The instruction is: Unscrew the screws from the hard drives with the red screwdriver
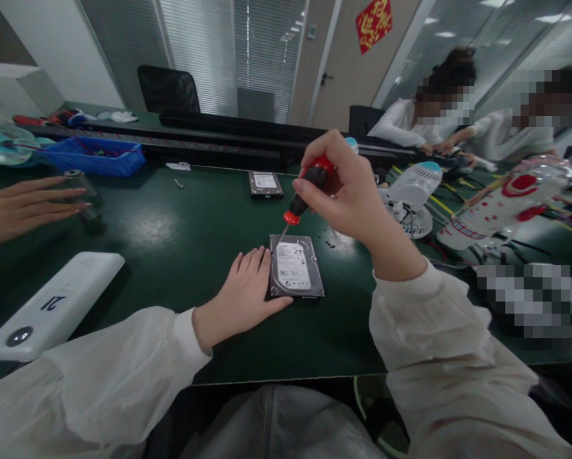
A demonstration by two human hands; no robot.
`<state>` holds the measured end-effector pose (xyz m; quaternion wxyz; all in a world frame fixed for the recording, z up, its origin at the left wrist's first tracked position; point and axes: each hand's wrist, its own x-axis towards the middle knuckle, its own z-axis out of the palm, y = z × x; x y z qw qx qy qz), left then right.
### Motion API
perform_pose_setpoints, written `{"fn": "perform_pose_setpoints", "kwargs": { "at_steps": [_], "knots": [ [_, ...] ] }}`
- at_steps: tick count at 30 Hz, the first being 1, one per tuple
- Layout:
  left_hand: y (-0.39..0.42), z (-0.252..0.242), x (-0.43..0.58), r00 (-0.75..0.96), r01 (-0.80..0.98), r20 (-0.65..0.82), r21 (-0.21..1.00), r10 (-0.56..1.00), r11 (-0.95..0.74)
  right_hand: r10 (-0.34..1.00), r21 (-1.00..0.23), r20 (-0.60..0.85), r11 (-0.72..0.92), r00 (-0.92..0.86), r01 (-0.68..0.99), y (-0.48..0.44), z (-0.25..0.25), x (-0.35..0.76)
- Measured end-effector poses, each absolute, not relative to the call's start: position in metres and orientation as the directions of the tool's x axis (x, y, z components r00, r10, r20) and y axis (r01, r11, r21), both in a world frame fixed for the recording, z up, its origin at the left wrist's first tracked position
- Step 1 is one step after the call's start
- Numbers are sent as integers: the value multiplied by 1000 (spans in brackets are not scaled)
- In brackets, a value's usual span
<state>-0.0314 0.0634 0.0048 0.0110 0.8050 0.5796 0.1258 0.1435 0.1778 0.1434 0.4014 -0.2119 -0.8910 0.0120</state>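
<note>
A hard drive (314, 271) with a white label lies flat on the green table in front of me. My left hand (248, 293) holds it in place, fingers along its left edge and thumb across the near edge. In my right hand (341, 191) is a red and black screwdriver (309, 188), gripped by the handle and tilted. Its thin shaft points down at the upper left part of the drive, close to my left fingertips; whether the tip sits in a screw is too small to tell. A second hard drive (265, 185) lies farther back.
At left, another person's hand (28, 207) reaches toward a blurred metal cylinder (86, 191). A white power bank (57, 306) lies nearer me. Behind are a blue bin (95, 156) and a screw (179, 184). White fans (414, 185) and a clear bottle (496, 204) occupy the right, with two people beyond.
</note>
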Motion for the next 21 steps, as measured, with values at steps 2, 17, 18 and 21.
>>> {"fn": "perform_pose_setpoints", "kwargs": {
  "at_steps": [2, 17, 18, 21],
  "knots": [
    [63, 5, -31, 299, 931, 197, 154, 934, -331, 389, -191, 706, 910, -592, 369, 178, 144, 144],
    [64, 1, -35, 307, 920, 210, 184, 928, -346, 417, -16, 755, 784, -507, 621, 158, 164, 181],
    [64, 2, -35, 310, 919, 208, 185, 928, -348, 394, 46, 748, 772, -534, 633, 152, 160, 188],
    [64, 3, -35, 315, 918, 195, 185, 929, -351, 448, 137, 660, 717, -603, 683, 129, 133, 204]
  ]
}}
